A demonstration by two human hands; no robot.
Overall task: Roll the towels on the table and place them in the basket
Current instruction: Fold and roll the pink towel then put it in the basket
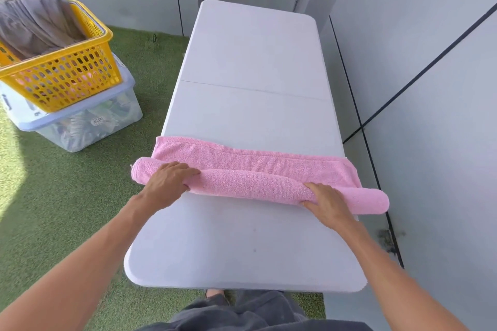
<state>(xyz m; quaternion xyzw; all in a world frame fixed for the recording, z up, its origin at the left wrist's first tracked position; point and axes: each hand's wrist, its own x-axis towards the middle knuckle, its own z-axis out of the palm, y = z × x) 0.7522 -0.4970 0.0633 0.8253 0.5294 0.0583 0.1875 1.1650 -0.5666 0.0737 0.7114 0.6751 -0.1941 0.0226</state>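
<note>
Long white folding table [250, 62], set on green artificial turf [67, 196] between grey panelled walls. Across its near half, a pink terry towel [250, 183], mostly rolled into a thick tube running from the left edge to past the right edge, both ends overhanging. A flat unrolled strip remaining on the far side of the roll, hem visible along its far border. To the left on the turf, a yellow perforated basket [67, 75] with grey cloth [35, 21] draped inside, stacked on a clear lidded storage bin [88, 126].

Roll lying directly under both palms. Left hand [168, 180] resting on top near the roll's left end, fingers stretched flat over the far side, thumb tucked at the near side. Right hand [326, 201] pressing near the right end, fingers extended over the top, thumb against the near lower edge. Neither hand clenched; both relaxed and flat on the towel. Both bare forearms reaching forward from the bottom corners, converging slightly.
</note>
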